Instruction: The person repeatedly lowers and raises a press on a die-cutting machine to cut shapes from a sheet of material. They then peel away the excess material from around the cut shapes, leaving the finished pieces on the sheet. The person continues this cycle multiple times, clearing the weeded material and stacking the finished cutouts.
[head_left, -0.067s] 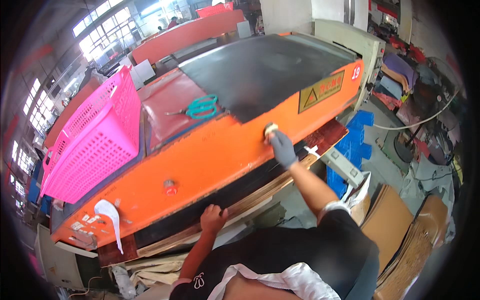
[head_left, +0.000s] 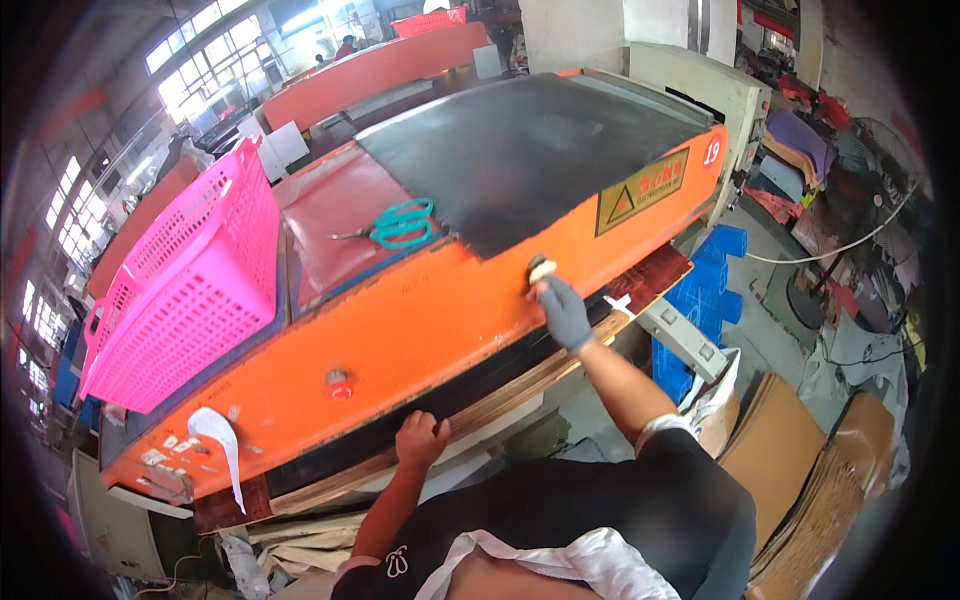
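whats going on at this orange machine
A person is at an orange machine, the gray-gloved right hand at a pale knob on its front; whether it grips or presses is unclear. The bare left hand is by the wooden edge below. Teal-handled scissors lie on a red sheet, right of a pink basket.

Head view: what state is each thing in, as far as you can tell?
Right hand: gloved, fingers at a round knob
Left hand: bare, fingers curled, by the wooden edge
Scissors: lying on the red sheet; open or closed, unclear
Pink basket: standing upright
Black sheet: spread flat
Red button: pressed or not, unclear
White strip: hanging down
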